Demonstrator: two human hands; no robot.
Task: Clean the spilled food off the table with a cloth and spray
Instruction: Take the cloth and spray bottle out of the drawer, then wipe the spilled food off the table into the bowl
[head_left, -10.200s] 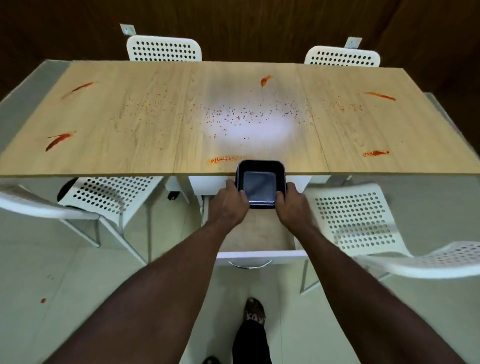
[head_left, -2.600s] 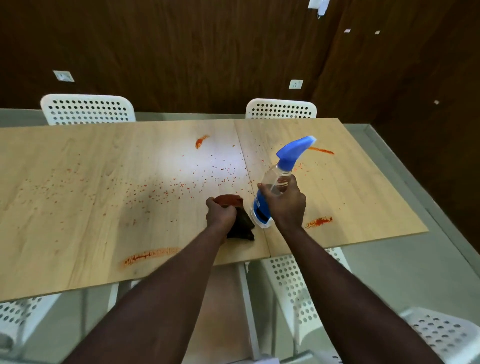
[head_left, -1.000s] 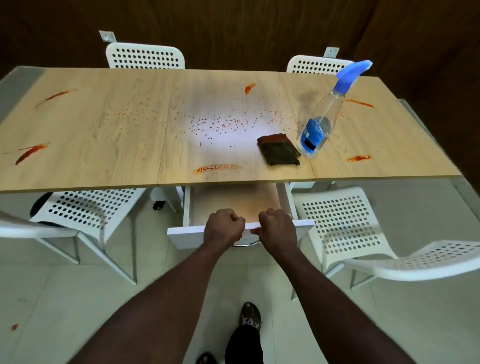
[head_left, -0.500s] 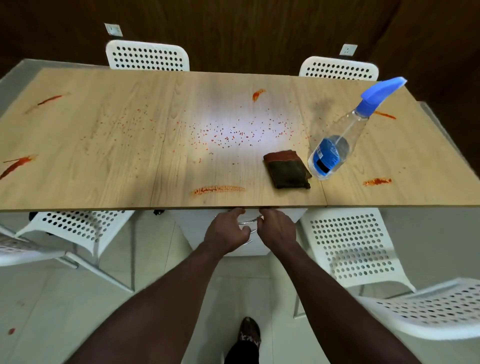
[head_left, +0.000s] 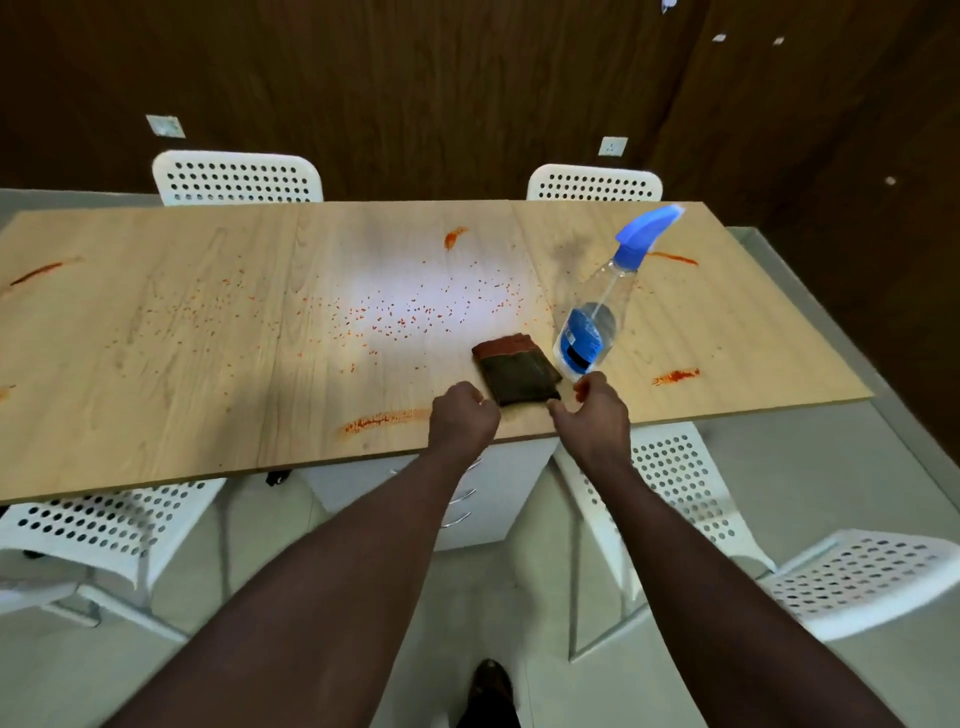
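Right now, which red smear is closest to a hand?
The long smear along the near edge, right beside the left hand; the others lie farther off.

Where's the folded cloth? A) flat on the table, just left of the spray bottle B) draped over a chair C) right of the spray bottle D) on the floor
A: the cloth lies flat on the table near its front edge, directly left of the spray bottle.
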